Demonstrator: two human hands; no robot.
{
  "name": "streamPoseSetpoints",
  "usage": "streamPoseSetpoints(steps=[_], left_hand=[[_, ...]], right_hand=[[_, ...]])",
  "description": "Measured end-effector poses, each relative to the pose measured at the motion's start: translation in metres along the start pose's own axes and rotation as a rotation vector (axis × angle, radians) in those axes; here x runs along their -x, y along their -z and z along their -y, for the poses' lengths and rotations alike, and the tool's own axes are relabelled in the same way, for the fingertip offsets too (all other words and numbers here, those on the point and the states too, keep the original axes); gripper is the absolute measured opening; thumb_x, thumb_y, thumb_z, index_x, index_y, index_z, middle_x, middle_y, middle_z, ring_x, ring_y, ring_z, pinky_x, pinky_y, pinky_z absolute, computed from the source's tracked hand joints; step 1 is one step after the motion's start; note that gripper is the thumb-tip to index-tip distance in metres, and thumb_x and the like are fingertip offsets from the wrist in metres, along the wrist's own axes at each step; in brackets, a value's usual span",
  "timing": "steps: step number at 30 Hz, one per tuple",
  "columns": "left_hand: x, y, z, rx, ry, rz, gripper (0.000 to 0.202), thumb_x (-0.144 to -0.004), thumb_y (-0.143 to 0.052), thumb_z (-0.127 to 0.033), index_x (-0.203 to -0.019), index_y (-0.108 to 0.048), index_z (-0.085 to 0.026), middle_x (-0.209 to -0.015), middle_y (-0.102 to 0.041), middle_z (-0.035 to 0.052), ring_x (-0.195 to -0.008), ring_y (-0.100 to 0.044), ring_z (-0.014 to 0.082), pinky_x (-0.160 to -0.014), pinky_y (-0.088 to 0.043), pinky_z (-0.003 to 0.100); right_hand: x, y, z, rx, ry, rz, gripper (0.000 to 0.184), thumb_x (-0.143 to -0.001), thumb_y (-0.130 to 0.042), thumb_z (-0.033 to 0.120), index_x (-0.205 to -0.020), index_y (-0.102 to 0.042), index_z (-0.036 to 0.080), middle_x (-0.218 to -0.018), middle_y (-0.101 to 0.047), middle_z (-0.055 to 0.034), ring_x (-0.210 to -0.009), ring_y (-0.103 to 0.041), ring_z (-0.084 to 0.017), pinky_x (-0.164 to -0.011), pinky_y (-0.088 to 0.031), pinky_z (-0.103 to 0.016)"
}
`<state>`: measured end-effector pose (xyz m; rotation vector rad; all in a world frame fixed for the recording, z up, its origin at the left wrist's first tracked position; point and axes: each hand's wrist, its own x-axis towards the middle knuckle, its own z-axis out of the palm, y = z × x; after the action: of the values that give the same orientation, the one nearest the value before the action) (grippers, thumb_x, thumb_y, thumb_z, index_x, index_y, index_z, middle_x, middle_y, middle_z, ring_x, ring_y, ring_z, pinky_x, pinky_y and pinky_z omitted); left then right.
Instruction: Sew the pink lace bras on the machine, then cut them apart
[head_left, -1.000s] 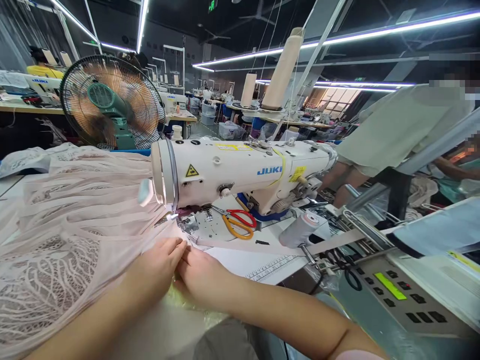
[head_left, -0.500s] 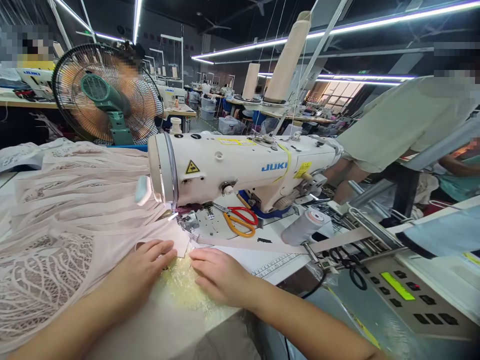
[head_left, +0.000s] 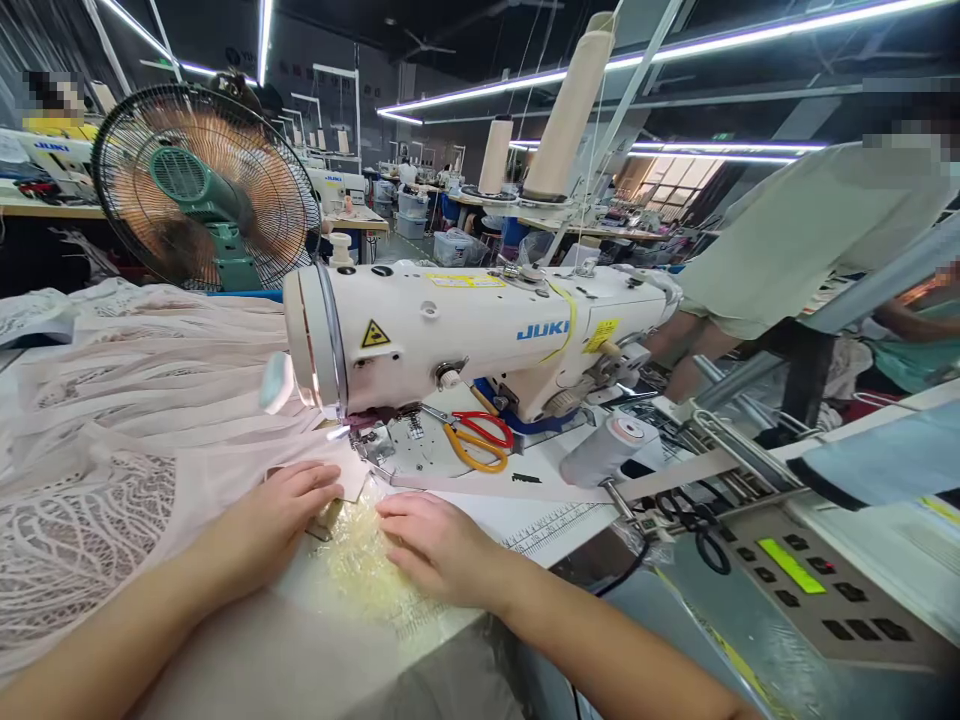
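Note:
My left hand (head_left: 281, 508) lies flat, fingers stretched, on the edge of a pale pink lace fabric (head_left: 127, 430) just in front of the needle area of a white JUKI sewing machine (head_left: 465, 335). My right hand (head_left: 431, 540) rests open and flat on the table beside it, fingers pointing left toward the fabric's corner. A patch of worn yellowish tape (head_left: 360, 565) shows between the two hands. A narrow pink strip (head_left: 525, 492) runs from the presser foot off to the right.
Red and orange scissors (head_left: 476, 440) lie on the machine bed. A grey thread spool (head_left: 604, 450) lies right of them, a control panel (head_left: 802, 580) further right. A fan (head_left: 202, 190) stands behind the fabric. Tall thread cones (head_left: 566, 110) rise behind the machine. A person in pale clothing (head_left: 795, 240) stands at right.
Both hands drew apart and flattened on the table; the left slid slightly left with the fabric edge, exposing the yellowish tape between them. The view shifted a little.

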<state>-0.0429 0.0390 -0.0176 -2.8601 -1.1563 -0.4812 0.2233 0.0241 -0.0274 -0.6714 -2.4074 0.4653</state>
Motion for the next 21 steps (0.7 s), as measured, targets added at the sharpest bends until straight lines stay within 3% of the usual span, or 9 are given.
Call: streamPoseSetpoints(steps=[11,15,21], left_hand=[[0.002,0.002,0.006,0.001,-0.001,0.045,0.057,-0.081,-0.036,-0.001,-0.122,-0.062,-0.030,-0.126,-0.063,0.0077,-0.118,-0.056,0.0232,-0.092,-0.053,0.037],[0.000,0.002,0.011,-0.006,-0.019,0.046,0.056,-0.081,-0.037,0.000,-0.120,-0.063,-0.029,-0.125,-0.063,0.0076,-0.119,-0.055,0.0220,-0.094,-0.051,0.035],[-0.005,0.005,0.011,-0.036,0.020,0.056,0.050,-0.084,-0.036,-0.003,-0.114,-0.068,-0.026,-0.124,-0.063,0.0105,-0.116,-0.058,0.0266,-0.092,-0.053,0.042]], right_hand=[[0.001,0.000,0.001,0.010,-0.012,0.011,0.019,-0.088,-0.051,0.020,-0.099,-0.064,0.013,-0.115,-0.066,-0.0129,-0.111,-0.059,-0.022,-0.101,-0.046,-0.035],[0.000,0.000,0.001,0.005,-0.028,0.025,0.018,-0.088,-0.051,0.019,-0.100,-0.064,0.015,-0.115,-0.065,-0.0123,-0.111,-0.058,-0.021,-0.101,-0.046,-0.035],[0.000,0.001,0.002,-0.015,-0.024,0.005,0.019,-0.089,-0.050,0.021,-0.099,-0.064,0.013,-0.114,-0.066,-0.0129,-0.110,-0.059,-0.022,-0.099,-0.047,-0.035]])
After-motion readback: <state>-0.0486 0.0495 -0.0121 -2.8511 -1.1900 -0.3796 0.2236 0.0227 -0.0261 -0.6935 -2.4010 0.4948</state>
